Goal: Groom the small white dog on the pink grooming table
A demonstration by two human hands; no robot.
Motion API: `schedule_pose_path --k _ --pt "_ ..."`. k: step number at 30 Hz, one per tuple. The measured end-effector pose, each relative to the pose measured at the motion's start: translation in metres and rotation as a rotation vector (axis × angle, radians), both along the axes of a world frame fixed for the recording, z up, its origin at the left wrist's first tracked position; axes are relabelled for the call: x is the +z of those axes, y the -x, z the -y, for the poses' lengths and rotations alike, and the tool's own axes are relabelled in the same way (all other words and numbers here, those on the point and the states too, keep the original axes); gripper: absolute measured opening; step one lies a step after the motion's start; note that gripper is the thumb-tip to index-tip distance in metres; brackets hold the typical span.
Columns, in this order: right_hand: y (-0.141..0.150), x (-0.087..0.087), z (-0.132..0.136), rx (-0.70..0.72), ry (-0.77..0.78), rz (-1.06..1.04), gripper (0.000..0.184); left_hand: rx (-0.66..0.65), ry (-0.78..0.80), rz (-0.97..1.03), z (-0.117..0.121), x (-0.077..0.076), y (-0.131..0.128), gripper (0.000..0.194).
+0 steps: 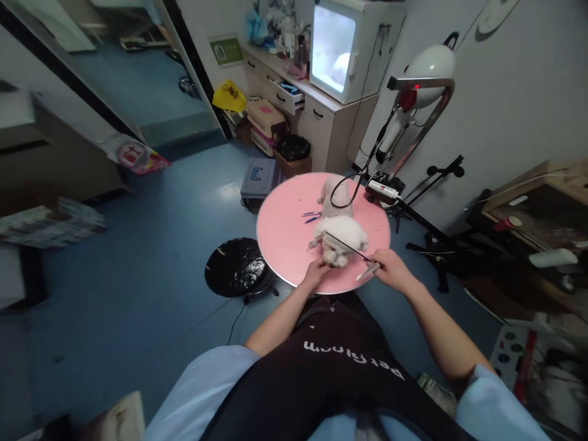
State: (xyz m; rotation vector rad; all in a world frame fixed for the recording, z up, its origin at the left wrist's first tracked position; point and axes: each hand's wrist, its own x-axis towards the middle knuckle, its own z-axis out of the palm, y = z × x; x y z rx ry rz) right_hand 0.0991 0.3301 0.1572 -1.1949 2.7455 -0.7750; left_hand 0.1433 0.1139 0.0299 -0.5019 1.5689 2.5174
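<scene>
A white dog [342,228] lies on the round pink table [285,245], its head toward me. My left hand [316,274] is closed at the dog's muzzle [337,260], its fingertips partly hidden beneath the chin. In my right hand [388,267] is a long metal comb [349,247], its teeth against the fur on top of the dog's head. A pale, slim tool [367,273] also sticks out of that hand; its kind is not clear. Blue-handled tools [312,217], which look like scissors, lie on the table left of the dog.
A black loop lead [337,206] hangs by the dog's back from the metal arm [425,131]. Beside the table stand a black-lined bin [236,267] and a grey pet carrier [260,177]. A lit cabinet [334,49] stands on the drawer unit [321,131], one drawer pulled out.
</scene>
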Motion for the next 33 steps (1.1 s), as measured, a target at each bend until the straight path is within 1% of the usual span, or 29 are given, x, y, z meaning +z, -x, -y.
schedule_pose_path --k 2,3,5,7,8,9,11,12,13,15,16,17,19,20,23,24,26,27,28,29,30,31,32,33 --pt "0.014 0.006 -0.004 0.107 -0.121 0.066 0.019 0.042 0.061 -0.042 0.001 -0.001 -0.006 0.018" --pt "0.018 0.008 -0.006 0.149 -0.151 0.096 0.019 0.059 0.084 -0.042 -0.001 -0.002 -0.008 0.017" --pt "0.022 0.011 -0.007 0.167 -0.144 0.115 0.021 0.074 0.085 -0.010 -0.008 -0.001 -0.011 0.015" --pt "0.024 0.013 -0.009 0.159 -0.128 0.100 0.023 0.065 0.043 0.005 -0.016 0.000 -0.013 0.016" --pt "0.024 0.013 -0.010 0.183 -0.139 0.108 0.022 0.054 0.020 0.001 -0.021 0.001 -0.014 0.017" --pt "0.025 0.014 -0.012 0.233 -0.158 0.136 0.022 0.051 0.001 -0.009 -0.024 0.002 -0.016 0.018" --pt "0.028 0.016 -0.015 0.343 -0.177 0.221 0.021 0.085 -0.009 -0.019 -0.030 0.005 -0.019 0.017" --pt "0.031 0.017 -0.016 0.359 -0.159 0.250 0.022 0.120 0.001 -0.012 -0.032 0.006 -0.021 0.015" --pt "0.035 0.018 -0.017 0.341 -0.126 0.256 0.022 0.161 0.018 0.003 -0.034 0.007 -0.022 0.013" --pt "0.045 0.018 -0.019 0.270 -0.065 0.223 0.024 0.245 0.063 0.050 -0.036 0.009 -0.024 0.013" --pt "0.051 0.018 -0.019 0.263 -0.059 0.210 0.024 0.285 0.085 0.070 -0.038 0.010 -0.025 0.015" --pt "0.056 0.017 -0.019 0.292 -0.073 0.212 0.023 0.325 0.098 0.084 -0.039 0.011 -0.025 0.017" --pt "0.066 0.014 -0.018 0.394 -0.110 0.258 0.022 0.402 0.105 0.086 -0.043 0.012 -0.026 0.021" --pt "0.071 0.013 -0.018 0.419 -0.104 0.282 0.023 0.431 0.102 0.081 -0.045 0.013 -0.027 0.021" --pt "0.082 0.009 -0.016 0.403 -0.016 0.292 0.025 0.453 0.082 0.071 -0.053 0.013 -0.028 0.018" --pt "0.084 0.008 -0.016 0.427 -0.002 0.285 0.025 0.452 0.082 0.070 -0.057 0.013 -0.028 0.018" --pt "0.085 0.004 -0.020 0.551 -0.013 0.307 0.023 0.477 0.117 0.071 -0.062 0.011 -0.027 0.017" --pt "0.083 -0.001 -0.024 0.614 -0.016 0.352 0.022 0.508 0.149 0.075 -0.065 0.009 -0.027 0.017" --pt "0.080 -0.009 -0.029 0.643 -0.002 0.417 0.022 0.545 0.182 0.080 -0.066 0.008 -0.026 0.017" --pt "0.078 -0.019 -0.036 0.618 0.033 0.492 0.024 0.583 0.210 0.086 -0.067 0.006 -0.025 0.018" --pt "0.076 -0.032 -0.044 0.521 0.080 0.568 0.028 0.617 0.232 0.088 -0.067 0.006 -0.023 0.019" --pt "0.075 -0.047 -0.051 0.353 0.134 0.623 0.035 0.643 0.254 0.084 -0.067 0.005 -0.021 0.019" --pt "0.077 -0.064 -0.058 0.107 0.177 0.645 0.043 0.662 0.283 0.070 -0.065 0.005 -0.019 0.020" --pt "0.080 -0.081 -0.064 -0.147 0.173 0.648 0.052 0.677 0.319 0.043 -0.063 0.006 -0.018 0.022"
